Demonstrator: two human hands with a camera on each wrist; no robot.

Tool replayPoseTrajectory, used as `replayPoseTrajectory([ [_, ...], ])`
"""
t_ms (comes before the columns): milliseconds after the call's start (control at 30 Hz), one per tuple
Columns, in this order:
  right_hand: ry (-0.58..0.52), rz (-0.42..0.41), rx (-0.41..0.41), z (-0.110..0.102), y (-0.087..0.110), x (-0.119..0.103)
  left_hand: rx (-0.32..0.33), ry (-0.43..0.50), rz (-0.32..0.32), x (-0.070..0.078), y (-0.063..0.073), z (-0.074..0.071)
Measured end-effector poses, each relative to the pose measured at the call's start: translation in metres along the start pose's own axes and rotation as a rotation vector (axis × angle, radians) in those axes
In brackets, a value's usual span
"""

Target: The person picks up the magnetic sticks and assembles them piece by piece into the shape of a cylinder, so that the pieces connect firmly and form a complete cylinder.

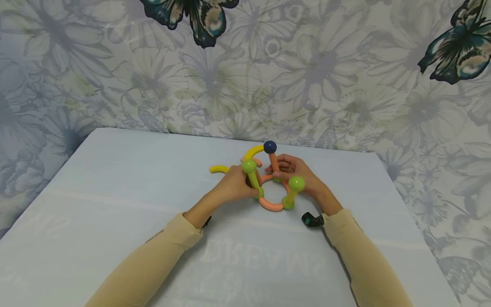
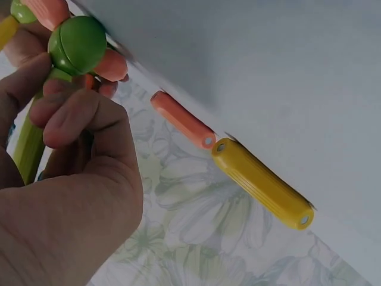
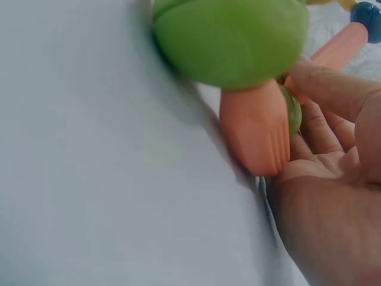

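A magnetic stick-and-ball build stands on the table, its base a ring of curved orange sticks (image 1: pixel 271 207) and green balls (image 2: pixel 77 44). My left hand (image 1: pixel 234 184) grips the upright light-green stick (image 1: pixel 253 180) at the ring's left, topped by a green ball (image 1: pixel 249 166). At the far side my right hand (image 1: pixel 299 169) pinches the upright orange stick (image 1: pixel 274 162) near its foot. That stick bears a navy ball (image 1: pixel 270 147), from which a curved yellow stick (image 1: pixel 254 151) reaches left. Another green ball (image 1: pixel 296 184) tops the yellow-green stick at near right.
Beyond my left hand a loose curved yellow stick (image 1: pixel 218 169) and a loose orange stick (image 2: pixel 181 119) lie on the white table (image 1: pixel 115 170). A flowered wall covering (image 1: pixel 245 85) rises behind the table's back edge.
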State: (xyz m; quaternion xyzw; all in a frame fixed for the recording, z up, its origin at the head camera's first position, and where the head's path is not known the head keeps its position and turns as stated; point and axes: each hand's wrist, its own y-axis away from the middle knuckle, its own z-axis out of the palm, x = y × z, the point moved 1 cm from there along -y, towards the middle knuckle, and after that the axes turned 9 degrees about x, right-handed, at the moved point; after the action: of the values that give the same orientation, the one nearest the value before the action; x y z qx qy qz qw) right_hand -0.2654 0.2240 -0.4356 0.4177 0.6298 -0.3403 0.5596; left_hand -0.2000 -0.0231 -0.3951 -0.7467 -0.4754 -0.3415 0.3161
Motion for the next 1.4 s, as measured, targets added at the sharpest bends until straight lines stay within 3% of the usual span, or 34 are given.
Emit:
replayPoseTrajectory([
  [200,-0.091,-0.003,-0.003,-0.003,0.008,0.002,0.090,-0.062,-0.028,0.004,-0.001,0.004],
  [467,-0.161,0.000,0.046,-0.005,0.017,0.004,0.091,-0.207,-0.036,0.013,-0.006,0.014],
  [900,-0.201,-0.063,0.117,-0.010,0.032,0.009,0.130,-0.270,-0.048,0.017,-0.017,0.020],
  [1100,-0.147,-0.087,0.173,-0.015,0.042,0.010,0.101,-0.295,-0.002,0.021,-0.035,0.022],
  [1233,-0.033,-0.111,0.237,-0.018,0.047,0.009,0.085,-0.285,0.013,0.021,-0.046,0.025],
  [1400,0.096,-0.083,0.305,-0.021,0.051,0.007,0.069,-0.243,0.004,0.020,-0.054,0.027],
])
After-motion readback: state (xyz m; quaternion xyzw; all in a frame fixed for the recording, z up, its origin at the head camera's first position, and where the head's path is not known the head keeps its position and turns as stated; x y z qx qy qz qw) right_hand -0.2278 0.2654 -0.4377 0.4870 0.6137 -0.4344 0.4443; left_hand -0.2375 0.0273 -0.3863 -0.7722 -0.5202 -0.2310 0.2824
